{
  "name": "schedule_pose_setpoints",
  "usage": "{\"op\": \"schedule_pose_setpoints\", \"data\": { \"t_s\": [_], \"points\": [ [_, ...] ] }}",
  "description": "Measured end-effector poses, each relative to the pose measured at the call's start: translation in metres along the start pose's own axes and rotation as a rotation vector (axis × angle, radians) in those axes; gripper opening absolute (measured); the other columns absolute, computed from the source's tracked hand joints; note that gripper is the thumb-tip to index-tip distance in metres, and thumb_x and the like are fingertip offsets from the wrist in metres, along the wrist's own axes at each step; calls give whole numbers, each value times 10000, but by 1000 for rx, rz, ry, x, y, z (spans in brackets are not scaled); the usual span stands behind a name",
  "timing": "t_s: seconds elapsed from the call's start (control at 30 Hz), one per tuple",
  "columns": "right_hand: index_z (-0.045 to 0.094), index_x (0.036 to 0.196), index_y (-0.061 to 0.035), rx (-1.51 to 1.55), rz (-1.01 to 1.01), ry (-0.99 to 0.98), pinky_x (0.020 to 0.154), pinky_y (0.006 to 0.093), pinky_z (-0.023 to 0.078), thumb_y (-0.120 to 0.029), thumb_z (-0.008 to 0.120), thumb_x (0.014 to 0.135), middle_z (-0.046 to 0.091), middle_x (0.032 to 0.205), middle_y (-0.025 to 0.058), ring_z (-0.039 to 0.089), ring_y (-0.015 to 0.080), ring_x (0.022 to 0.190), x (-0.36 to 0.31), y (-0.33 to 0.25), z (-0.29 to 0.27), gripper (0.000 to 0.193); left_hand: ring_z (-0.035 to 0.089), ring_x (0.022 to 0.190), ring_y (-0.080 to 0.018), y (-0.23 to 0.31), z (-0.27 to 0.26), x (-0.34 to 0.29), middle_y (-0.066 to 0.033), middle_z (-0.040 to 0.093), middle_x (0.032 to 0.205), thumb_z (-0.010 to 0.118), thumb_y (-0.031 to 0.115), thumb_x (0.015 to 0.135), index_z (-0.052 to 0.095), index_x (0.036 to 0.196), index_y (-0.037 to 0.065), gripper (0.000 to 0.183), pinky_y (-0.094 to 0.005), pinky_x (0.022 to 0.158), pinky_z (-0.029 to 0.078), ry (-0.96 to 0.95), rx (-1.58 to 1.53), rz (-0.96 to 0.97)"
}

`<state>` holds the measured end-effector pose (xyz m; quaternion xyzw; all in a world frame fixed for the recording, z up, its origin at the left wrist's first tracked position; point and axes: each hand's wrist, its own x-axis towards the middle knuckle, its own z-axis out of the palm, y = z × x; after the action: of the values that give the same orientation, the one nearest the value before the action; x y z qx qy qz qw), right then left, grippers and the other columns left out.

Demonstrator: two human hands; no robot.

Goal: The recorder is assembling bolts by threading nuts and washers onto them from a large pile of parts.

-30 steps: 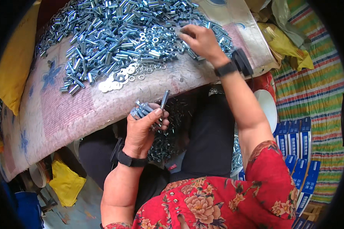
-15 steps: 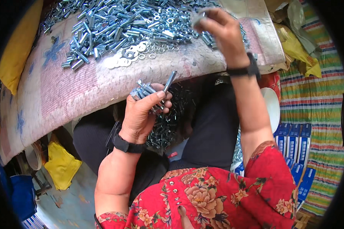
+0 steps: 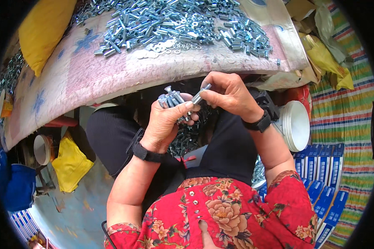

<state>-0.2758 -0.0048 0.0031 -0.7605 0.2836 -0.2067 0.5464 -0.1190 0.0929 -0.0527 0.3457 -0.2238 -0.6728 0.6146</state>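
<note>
My left hand (image 3: pixel 164 126) is closed round a bundle of shiny metal bolts (image 3: pixel 170 100), one with a flared end sticking up. Between its thumb and fingertips, another bolt points up and to the right. A short metal sleeve (image 3: pixel 198 98) sits around that bolt, and the thumb and fingers of my right hand (image 3: pixel 230 97) pinch at it. How far down the sleeve sits is hidden by the fingers. Ahead, a wide heap of metal sleeves (image 3: pixel 153 25) lies on a cloth-covered table (image 3: pixel 99 70), with flat washers (image 3: pixel 157 47) and small rings along its near edge.
Below my hands, dark hardware (image 3: pixel 182 141) lies piled between my knees. A white bucket (image 3: pixel 300 125) stands beside my right knee, with blue boxes (image 3: pixel 325 162) below it. A yellow cloth (image 3: pixel 72 162) hangs at left. Striped sheeting (image 3: pixel 340 120) covers the right side.
My right hand has come back from the heap, down and left to the bolt in my left hand, where a sleeve now sits. The view has shifted slightly.
</note>
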Motion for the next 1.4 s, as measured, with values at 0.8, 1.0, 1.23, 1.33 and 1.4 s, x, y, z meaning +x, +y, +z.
{"op": "schedule_pose_setpoints", "data": {
  "t_s": [0.8,1.0,1.23,1.33,1.4],
  "points": [
    [655,776,-71,-1082,-350,302,628,392,483,-232,578,746,608,757,121,598,298,689,154,54,8,181,593,584,-170,-4,-46,-17,-101,610,731,636,163,766,577,906,2,222,-238,461,458,108,-193,60],
    [617,677,-65,-1063,-478,500,558,372,477,-207,562,763,603,682,114,593,293,616,161,60,10,175,593,583,-167,-4,-47,-17,-97,612,733,635,165,766,578,909,12,216,-238,465,460,124,-228,48],
    [596,654,-72,-1033,-541,571,492,336,459,-164,581,750,572,615,83,572,253,540,121,55,-5,134,602,591,-166,-6,-45,-18,-103,621,746,633,157,770,570,923,17,217,-239,468,465,131,-258,36],
    [585,639,-71,-1094,-549,479,489,335,461,-187,590,745,570,622,77,569,262,538,116,61,4,157,605,593,-168,-6,-44,-17,-105,624,750,631,146,771,566,928,18,213,-238,470,469,148,-244,20],
    [582,640,-68,-1098,-484,444,511,351,468,-228,589,749,578,649,84,577,278,567,113,59,5,194,607,594,-172,-8,-43,-17,-107,624,751,629,140,772,564,928,23,206,-237,471,472,147,-249,18]
  ]
}}
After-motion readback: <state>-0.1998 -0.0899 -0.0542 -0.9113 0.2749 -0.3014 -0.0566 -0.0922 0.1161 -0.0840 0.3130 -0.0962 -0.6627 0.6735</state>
